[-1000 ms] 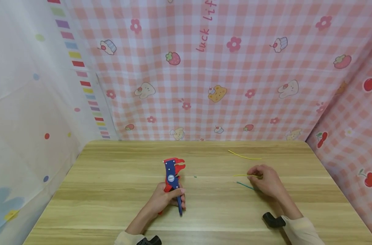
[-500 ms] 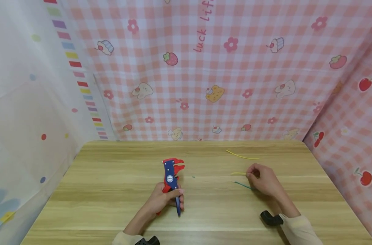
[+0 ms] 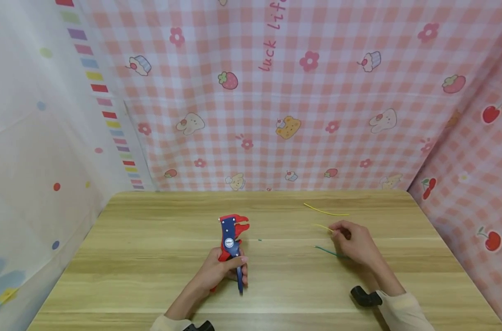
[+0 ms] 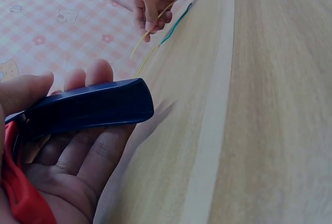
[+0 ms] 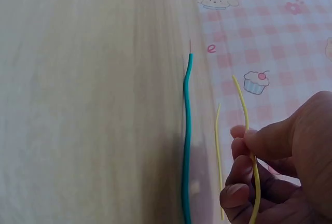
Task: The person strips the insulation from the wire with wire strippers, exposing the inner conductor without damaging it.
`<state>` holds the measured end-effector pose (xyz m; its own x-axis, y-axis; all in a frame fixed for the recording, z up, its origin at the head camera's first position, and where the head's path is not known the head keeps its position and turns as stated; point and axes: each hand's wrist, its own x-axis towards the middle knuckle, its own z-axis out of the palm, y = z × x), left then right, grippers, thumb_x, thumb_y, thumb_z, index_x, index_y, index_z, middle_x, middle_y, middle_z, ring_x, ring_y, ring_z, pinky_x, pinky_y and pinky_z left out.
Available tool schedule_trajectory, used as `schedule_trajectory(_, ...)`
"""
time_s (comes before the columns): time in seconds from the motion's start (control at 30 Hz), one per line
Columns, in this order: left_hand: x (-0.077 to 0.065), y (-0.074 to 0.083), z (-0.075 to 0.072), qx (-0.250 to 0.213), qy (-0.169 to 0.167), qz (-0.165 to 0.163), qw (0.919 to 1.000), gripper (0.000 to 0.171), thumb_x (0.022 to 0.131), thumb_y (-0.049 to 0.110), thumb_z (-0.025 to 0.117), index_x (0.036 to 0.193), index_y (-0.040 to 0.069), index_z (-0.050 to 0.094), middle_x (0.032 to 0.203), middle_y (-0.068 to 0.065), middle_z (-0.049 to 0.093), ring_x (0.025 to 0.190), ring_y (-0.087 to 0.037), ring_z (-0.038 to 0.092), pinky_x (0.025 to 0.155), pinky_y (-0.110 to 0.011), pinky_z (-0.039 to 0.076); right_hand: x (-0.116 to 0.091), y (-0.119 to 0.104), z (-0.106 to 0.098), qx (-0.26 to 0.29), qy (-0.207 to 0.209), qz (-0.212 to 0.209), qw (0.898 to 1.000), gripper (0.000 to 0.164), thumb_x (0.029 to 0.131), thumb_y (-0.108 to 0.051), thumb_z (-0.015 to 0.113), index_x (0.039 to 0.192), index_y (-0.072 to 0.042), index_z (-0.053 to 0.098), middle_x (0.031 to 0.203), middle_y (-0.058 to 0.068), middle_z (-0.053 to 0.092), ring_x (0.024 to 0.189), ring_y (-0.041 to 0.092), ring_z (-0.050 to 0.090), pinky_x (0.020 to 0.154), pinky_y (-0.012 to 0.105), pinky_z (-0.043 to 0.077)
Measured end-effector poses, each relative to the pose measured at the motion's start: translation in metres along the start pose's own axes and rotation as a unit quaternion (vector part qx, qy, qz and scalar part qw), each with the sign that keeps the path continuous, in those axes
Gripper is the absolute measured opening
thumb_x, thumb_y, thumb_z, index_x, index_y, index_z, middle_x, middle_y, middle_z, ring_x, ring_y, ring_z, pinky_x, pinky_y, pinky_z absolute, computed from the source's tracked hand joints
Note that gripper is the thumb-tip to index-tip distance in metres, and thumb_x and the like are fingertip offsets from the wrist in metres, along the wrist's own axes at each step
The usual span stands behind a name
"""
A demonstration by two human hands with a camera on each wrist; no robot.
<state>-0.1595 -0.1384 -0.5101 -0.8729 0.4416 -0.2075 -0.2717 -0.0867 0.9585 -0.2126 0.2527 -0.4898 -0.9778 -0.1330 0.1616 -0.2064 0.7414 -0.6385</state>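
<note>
My left hand (image 3: 222, 271) grips a wire stripper (image 3: 229, 239) with a blue body and red jaws, its head pointing away from me above the table. In the left wrist view the blue handle (image 4: 93, 105) lies across the fingers. Over on the right, my right hand (image 3: 354, 241) pinches a yellow wire (image 5: 241, 97) between thumb and fingertips, one end sticking out to the left. A green wire (image 5: 187, 130) with a bare copper end lies on the table beside that hand, its far part hidden under it in the head view. Farther back lies a second yellow wire (image 3: 325, 211).
The wooden table (image 3: 151, 248) bears a tiny green scrap (image 3: 259, 240) between the hands. A pink checked curtain (image 3: 251, 101) hangs behind the table, with more cloth at both sides. Each wrist carries a black device (image 3: 365, 296).
The yellow wire in my right hand has come up off the table, its free end now higher and tilted. My left hand and the wire stripper have stayed nearly still.
</note>
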Motion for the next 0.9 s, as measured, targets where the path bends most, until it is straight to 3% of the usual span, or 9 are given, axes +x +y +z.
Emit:
schedule_trajectory(0.7,0.002,0.006,0.006,-0.010,-0.009,0.012,0.9998,0.023,0.102,0.014,0.062,0.114,-0.003,0.053,0.086,-0.007,0.071,0.075,-0.022,0.076,0.080,-0.043,0.065,-0.003,-0.026,-0.001,0.048,-0.008,0.003,0.999,0.011,0.099,-0.011,0.064,0.103,-0.009,0.074,0.081,0.003,0.068,0.069,0.008,0.055,0.054,0.022,0.044)
schedule_trajectory(0.9,0.003,0.008,0.010,-0.014,-0.014,0.018,0.9996,0.032,0.102,0.014,0.061,0.118,-0.011,0.049,0.085,-0.006,0.071,0.075,-0.021,0.076,0.079,-0.043,0.065,-0.002,-0.031,0.000,0.048,-0.007,-0.007,0.999,0.010,0.100,-0.013,0.065,0.103,-0.008,0.074,0.079,0.002,0.067,0.069,0.006,0.054,0.054,0.022,0.043)
